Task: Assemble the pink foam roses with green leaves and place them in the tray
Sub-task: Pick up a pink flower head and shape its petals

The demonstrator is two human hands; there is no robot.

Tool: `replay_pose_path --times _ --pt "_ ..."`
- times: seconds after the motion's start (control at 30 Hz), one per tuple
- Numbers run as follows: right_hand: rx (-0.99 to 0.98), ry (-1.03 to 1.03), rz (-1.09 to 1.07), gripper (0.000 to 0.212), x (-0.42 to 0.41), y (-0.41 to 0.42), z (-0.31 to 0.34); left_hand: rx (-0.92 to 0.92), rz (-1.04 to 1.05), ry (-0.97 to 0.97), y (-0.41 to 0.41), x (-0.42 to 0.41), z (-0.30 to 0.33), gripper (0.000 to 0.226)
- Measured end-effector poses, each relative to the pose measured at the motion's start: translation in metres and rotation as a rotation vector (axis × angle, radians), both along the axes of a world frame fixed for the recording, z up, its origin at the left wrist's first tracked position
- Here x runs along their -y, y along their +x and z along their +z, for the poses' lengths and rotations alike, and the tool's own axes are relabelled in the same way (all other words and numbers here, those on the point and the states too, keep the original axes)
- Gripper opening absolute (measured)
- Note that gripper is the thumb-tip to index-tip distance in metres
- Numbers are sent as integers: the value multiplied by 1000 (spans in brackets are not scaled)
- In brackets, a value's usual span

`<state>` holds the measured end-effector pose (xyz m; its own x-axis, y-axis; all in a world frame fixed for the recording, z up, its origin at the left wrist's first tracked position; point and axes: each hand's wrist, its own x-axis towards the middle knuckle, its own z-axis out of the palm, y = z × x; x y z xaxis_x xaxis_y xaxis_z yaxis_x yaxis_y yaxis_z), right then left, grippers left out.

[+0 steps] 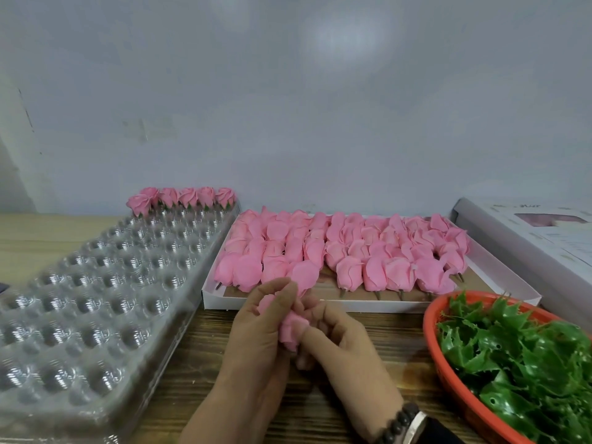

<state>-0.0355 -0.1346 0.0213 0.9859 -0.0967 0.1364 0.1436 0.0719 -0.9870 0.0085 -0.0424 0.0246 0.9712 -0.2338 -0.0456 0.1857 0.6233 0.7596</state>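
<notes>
Five finished roses [179,197] with green bases stand in the far row of the clear tray [96,283], at about 11 o'clock from the hands; every other cup of that tray (ribbed, shiny plastic) holds nothing. At 12 to 1 o'clock lies a flat white box [368,305] packed with rows of pink rose heads [339,251], lying on their sides with short dark stems pointing toward the near rim. At 3 to 4 o'clock an orange basket [448,373] is heaped with green leaves [519,354]. Beyond it, at 2 o'clock, rests a white lid [531,238] with a window.

Both hands meet at the middle over the wooden table [198,379]. The left hand [256,334] curls its fingers and thumb round one rose [293,328], and the right hand [339,341], fingers bent, pinches the same flower at its lower end. Whether a leaf is already on it I cannot tell, as the fingers cover the base. A bead bracelet [397,424] circles the right wrist.
</notes>
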Motion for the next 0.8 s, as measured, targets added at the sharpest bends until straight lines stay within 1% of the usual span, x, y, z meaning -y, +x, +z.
replay_pose_path --times 0.03,0.1,0.17,0.23,0.37,0.43,0.5,0.53,0.57,0.63,0.67,0.7,0.73,0.77,0.8 --pt "-2 2 22 8 -1 -1 1 3 23 -11 1 0 -1 19" --pt "19 -31 24 26 -4 -1 -2 1 68 -37 3 -1 -4 19" --pt "38 -61 10 35 -5 0 -3 4 84 -37 4 -1 -6 17" --pt "41 -58 -4 33 -6 0 -5 8 90 -36 3 0 -6 17" --pt "49 -125 -25 12 -4 1 -4 61 70 -31 1 0 -5 21" --pt "-12 -101 57 19 -1 0 -2 101 44 5 0 -1 -4 24" --pt "-38 -93 121 18 0 -2 2 127 47 46 -1 -3 -2 27" --pt "-24 -83 110 17 0 -2 2 152 67 78 0 -4 -2 28" --pt "1 -97 54 17 0 -2 1 201 101 133 1 -5 -1 29" --pt "88 -202 -127 20 3 -1 -3 342 170 293 2 -9 1 35" --pt "121 -210 -185 14 5 -1 -4 411 188 366 2 -10 1 39" --pt "136 -194 -197 8 7 -2 -2 460 195 427 3 -12 2 46" --pt "137 -200 -178 11 8 -3 -1 493 190 483 3 -13 2 54" --pt "134 -227 -132 23 9 -4 2 515 178 543 3 -14 1 67" --pt "135 -276 -76 34 9 -5 3 534 155 604 3 -15 1 85"
